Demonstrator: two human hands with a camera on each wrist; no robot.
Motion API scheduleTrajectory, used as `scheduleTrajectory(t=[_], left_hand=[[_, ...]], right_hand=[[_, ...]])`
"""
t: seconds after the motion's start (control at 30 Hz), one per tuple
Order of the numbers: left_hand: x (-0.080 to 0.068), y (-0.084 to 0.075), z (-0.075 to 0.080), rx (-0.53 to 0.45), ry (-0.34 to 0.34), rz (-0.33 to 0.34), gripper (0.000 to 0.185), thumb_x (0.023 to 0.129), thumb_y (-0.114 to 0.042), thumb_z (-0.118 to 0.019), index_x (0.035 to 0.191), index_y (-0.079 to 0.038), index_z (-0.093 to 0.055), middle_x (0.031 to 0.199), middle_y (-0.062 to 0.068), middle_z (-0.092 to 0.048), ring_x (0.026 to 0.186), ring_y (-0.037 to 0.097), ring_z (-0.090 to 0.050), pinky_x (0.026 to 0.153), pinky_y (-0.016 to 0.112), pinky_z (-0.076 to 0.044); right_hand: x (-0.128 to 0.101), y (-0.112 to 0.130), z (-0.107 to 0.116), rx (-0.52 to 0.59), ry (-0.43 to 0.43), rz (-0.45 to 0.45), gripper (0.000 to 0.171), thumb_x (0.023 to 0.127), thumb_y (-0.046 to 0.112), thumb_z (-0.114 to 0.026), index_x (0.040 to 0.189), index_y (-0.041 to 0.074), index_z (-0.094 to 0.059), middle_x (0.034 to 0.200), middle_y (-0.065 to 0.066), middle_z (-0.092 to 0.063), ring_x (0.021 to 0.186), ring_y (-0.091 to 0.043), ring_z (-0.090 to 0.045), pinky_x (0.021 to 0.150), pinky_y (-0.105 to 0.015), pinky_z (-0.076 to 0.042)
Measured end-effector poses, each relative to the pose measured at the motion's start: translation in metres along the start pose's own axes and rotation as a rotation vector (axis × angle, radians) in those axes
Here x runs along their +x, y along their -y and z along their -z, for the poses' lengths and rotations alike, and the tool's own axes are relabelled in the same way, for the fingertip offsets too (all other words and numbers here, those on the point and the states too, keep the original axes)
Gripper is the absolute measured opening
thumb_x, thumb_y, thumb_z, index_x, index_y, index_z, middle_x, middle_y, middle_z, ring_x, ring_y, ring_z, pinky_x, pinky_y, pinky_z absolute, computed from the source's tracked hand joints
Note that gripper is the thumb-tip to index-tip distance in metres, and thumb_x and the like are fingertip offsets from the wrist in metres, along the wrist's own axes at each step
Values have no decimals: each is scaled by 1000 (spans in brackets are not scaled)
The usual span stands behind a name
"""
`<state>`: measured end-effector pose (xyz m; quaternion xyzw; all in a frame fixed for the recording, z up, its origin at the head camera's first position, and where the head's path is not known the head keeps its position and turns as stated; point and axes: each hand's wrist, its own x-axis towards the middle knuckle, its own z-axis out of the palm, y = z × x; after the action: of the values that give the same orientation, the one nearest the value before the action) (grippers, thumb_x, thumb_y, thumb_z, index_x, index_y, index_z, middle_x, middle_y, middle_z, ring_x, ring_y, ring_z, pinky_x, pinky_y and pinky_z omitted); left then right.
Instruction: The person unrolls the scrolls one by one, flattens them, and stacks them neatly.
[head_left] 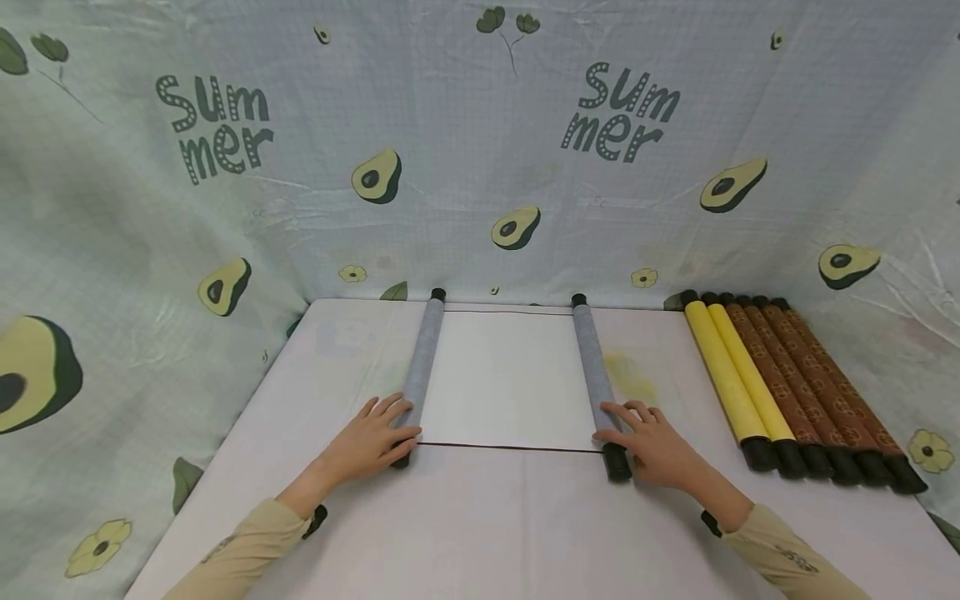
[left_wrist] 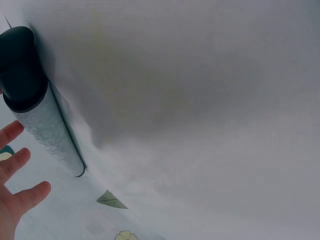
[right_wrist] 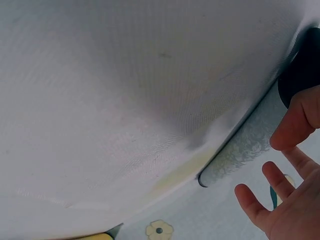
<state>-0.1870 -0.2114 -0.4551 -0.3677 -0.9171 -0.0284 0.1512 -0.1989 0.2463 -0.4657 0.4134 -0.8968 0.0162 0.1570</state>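
A partly unrolled scroll lies on the table, its blank white sheet (head_left: 510, 379) stretched between two grey-blue rolled ends with black knobs. My left hand (head_left: 372, 437) rests against the near part of the left roll (head_left: 426, 350), fingers spread over its outer side. On the opposite side my right hand (head_left: 652, 442) touches the right roll (head_left: 592, 354) with fingertips and thumb. The left wrist view has the left roll (left_wrist: 52, 135) beside loosely spread fingers (left_wrist: 32, 196). In the right wrist view, the thumb (right_wrist: 297, 120) lies by the right roll (right_wrist: 240, 155).
At the right stand several closed scrolls side by side: two yellow rolls (head_left: 727, 371) and several brown patterned rolls (head_left: 813, 383), all with black ends. The white-covered table (head_left: 480, 525) meets a backdrop cloth (head_left: 450, 108) printed with avocados and lettering at the back and sides.
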Motion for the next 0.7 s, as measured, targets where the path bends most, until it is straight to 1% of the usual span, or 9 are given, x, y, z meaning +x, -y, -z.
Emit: scheduleTrajectory(t=[0.17,0.23,0.37,0.53,0.6,0.7], left_hand=[[-2,2,-1,22,-4,-9,19,88,-32,-53,99,-21,-64,120,11,-52,120,34,-42,89,55,-38],[-2,3,-2,27,-2,-7,22,88,-32,-52,101,-19,-63,123,10,-52,121,33,-42,90,55,-38],[-4,4,-2,24,15,19,28,88,-33,-53,108,-15,-62,128,7,-52,124,30,-41,92,54,-37],[-6,5,-2,1,43,58,33,87,-33,-54,114,-13,-60,127,6,-54,124,29,-41,94,55,-34],[-7,5,-2,1,41,58,32,87,-32,-54,112,-14,-60,125,6,-55,123,30,-42,94,55,-35],[-8,6,-3,14,19,42,27,87,-32,-54,108,-17,-61,121,8,-55,120,32,-43,92,55,-37]], right_hand=[[-1,-2,0,-4,-6,-2,61,59,-8,-58,111,23,-59,128,-13,-45,107,-31,-41,70,-49,-40],[-2,-3,0,-6,-8,-4,61,59,-8,-58,111,23,-58,128,-13,-44,107,-32,-41,70,-49,-40],[-3,-4,-1,-21,-5,-1,58,59,-8,-57,109,21,-57,129,-12,-45,106,-31,-42,69,-48,-40],[-4,-3,0,-8,-9,-2,55,59,-11,-57,107,17,-56,129,-9,-47,106,-30,-43,69,-46,-39],[-4,-3,0,-1,-10,-4,55,59,-11,-57,107,15,-55,128,-9,-48,106,-30,-43,69,-46,-40],[-5,-4,1,3,-12,-10,55,59,-11,-58,108,14,-55,127,-9,-50,106,-30,-45,69,-47,-40]])
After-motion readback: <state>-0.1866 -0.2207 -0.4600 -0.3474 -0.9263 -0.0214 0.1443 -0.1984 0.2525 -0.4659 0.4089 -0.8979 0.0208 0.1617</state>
